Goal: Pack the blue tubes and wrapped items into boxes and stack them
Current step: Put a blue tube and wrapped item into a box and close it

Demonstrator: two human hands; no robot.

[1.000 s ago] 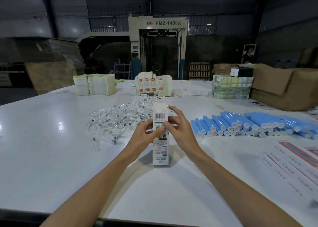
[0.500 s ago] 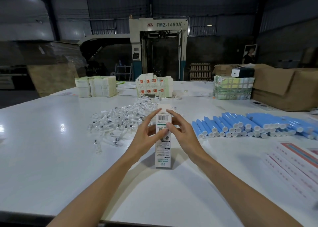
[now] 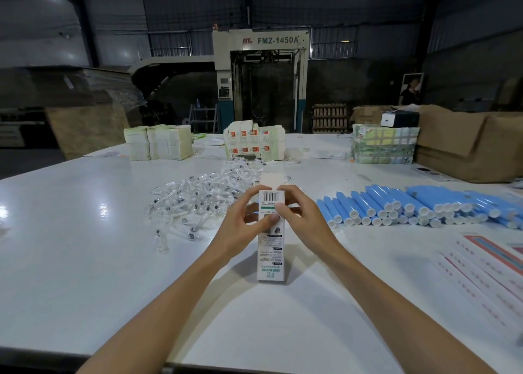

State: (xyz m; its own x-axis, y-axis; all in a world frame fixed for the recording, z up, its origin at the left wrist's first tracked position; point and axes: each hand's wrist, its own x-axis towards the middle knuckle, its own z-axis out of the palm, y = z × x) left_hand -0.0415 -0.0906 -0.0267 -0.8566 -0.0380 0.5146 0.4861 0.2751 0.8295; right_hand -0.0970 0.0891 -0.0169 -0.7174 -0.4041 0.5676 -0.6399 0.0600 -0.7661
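Your left hand (image 3: 240, 226) at 11 o'clock and right hand (image 3: 305, 223) at 1 o'clock both grip the box (image 3: 270, 260), fingers curled.

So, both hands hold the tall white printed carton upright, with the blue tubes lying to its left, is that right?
No: the head view shows the blue white-capped tubes to the right of the tall white printed carton; the rest holds.
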